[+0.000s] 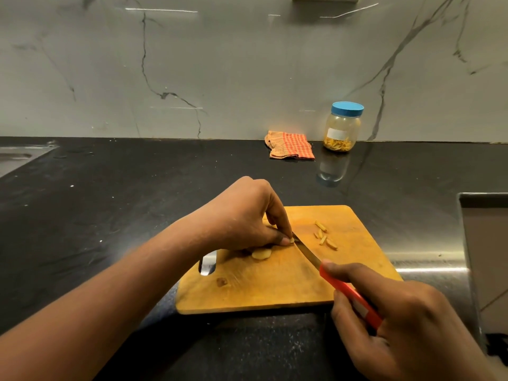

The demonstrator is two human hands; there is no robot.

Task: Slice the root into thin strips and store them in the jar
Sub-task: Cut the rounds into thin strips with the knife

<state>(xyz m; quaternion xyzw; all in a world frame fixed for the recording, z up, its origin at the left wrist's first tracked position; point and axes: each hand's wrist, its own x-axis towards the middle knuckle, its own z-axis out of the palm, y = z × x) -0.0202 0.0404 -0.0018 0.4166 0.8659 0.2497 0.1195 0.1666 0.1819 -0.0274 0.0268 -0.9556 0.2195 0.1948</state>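
At the middle of the wooden cutting board [275, 287], the left hand [247, 215] has its fingers curled down and pinches a small pale piece of root [290, 240] between thumb and fingertips. The knife [310, 255] has its blade tip right against that piece and runs back toward five o'clock into an orange-red handle. The right hand [398, 320] grips the handle, fingers wrapped round it and one finger stretched along the top. A flat slice of root [261, 253] lies on the board at seven o'clock of the pinched piece, just beside the left hand. A few cut strips [324, 237] lie scattered at three o'clock of the blade tip. The jar [342, 127], blue lid on and strips in its bottom, stands at one o'clock of the board, well apart, against the marble wall. A checked orange cloth [291, 145] lies on the black countertop [110, 202] at nine o'clock of the jar. A steel sink [483, 257] sits at three o'clock of the board.
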